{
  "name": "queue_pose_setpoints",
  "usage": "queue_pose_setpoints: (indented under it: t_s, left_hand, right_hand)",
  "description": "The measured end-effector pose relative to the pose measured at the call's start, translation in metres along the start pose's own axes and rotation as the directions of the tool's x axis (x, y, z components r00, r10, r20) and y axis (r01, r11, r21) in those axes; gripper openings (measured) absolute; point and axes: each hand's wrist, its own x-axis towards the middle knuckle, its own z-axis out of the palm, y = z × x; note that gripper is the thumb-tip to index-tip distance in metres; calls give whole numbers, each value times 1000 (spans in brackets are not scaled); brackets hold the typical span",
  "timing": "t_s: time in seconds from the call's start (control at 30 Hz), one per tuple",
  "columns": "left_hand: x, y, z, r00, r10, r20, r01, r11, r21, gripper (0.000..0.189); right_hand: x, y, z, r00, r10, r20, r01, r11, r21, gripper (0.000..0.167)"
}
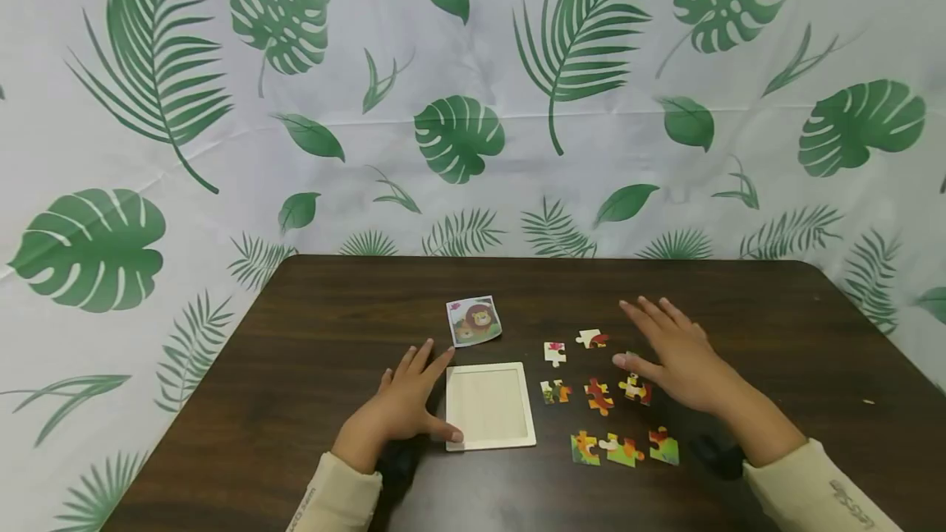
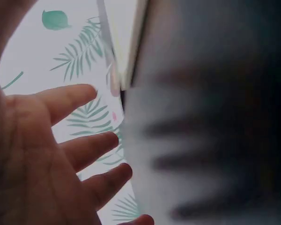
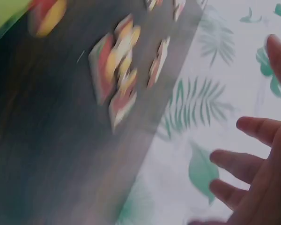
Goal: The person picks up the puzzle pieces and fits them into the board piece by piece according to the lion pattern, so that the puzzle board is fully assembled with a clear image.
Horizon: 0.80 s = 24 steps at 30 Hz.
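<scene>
My left hand [image 1: 402, 405] spreads its fingers beside a pale wooden puzzle tray [image 1: 528, 405], its thumb over the lower left corner; I cannot tell whether it touches. In the left wrist view, the tray's edge [image 2: 126, 42] shows above the straight fingers [image 2: 91, 150]. My right hand [image 1: 683, 360] hovers with spread fingers at the right of several loose jigsaw pieces and holds nothing. One yellow and red piece [image 1: 636, 389] lies just below its thumb and another is partly hidden by the hand. The right wrist view shows blurred pieces [image 3: 100, 70] and the straight fingers [image 3: 239, 164].
A picture card of lions [image 1: 473, 322] lies behind the tray. Toward the front lie green and orange pieces [image 1: 622, 451], with a pink-marked piece [image 1: 554, 353] at the back. The dark wooden table [image 1: 355, 302] ends at a leaf-print cloth [image 1: 458, 195].
</scene>
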Motion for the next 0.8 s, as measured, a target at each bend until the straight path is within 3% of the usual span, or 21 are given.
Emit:
queue_pose_setpoints:
  t_s: [0.13,0.27,0.53,0.8]
  left_hand:
    - [0,-4,3,999,-15,37,16,1000,-3,111]
    - [0,-5,2,998,-21,56,21,1000,9,114]
    - [-3,-7,2,997,-25,73,27,999,-33,114]
    - [-1,-10,2,998,-29,54,30,999,-13,115]
  right_hand:
    - [23,-14,13,994,-100,44,94,989,112,77]
    - [45,-26,29,985,-148,90,135,982,131,74]
    - [66,-34,48,976,-162,143,148,984,103,57]
    - [84,-40,56,972,-177,157,162,981,105,43]
